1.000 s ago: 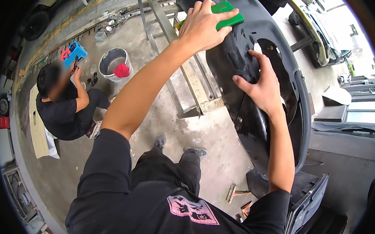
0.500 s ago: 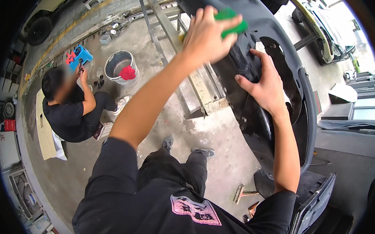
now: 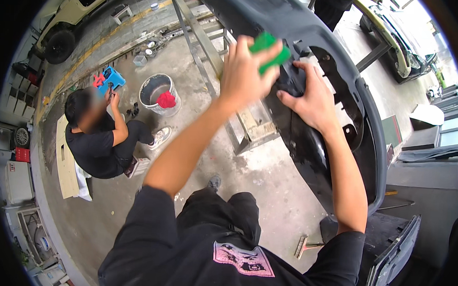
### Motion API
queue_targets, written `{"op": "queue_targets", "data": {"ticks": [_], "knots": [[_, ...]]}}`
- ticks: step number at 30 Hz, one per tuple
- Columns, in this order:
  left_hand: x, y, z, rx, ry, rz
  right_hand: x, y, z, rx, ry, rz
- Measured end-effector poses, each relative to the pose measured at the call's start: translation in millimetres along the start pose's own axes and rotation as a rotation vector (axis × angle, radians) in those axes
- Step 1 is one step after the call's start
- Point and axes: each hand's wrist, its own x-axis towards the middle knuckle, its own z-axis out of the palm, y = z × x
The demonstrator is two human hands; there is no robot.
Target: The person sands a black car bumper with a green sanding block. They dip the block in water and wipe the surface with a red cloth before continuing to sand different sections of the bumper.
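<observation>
Bumper (image 3: 295, 38), a dark grey car panel, is lying raised on a metal stand (image 3: 212, 55) in front of me. My left hand (image 3: 245, 72) is pinching a green pad (image 3: 269, 50) against its surface, while my right hand (image 3: 310, 98), fingers spread, is bracing the panel so it is not shifting. A person (image 3: 101, 137) is crouching near a bucket (image 3: 158, 91).

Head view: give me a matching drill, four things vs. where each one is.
Things:
1. green pad
2. right hand
3. red cloth
4. blue stool

Places:
A. inside the metal bucket
B. on the floor by the crouching person
C. in the left hand, against the dark bumper
D. flat on the bumper's inner side

Pairs: 1-C, 2-D, 3-A, 4-B
</observation>
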Motion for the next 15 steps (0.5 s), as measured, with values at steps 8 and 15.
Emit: {"op": "queue_targets", "data": {"ticks": [8, 15], "knots": [[-21, 8, 5, 0.019, 0.078, -0.011, -5, -1, 0, 0.036, -0.044, 0.034], [6, -3, 6, 0.068, 0.103, -0.122, -4, -1, 4, 0.044, -0.029, 0.016]]}}
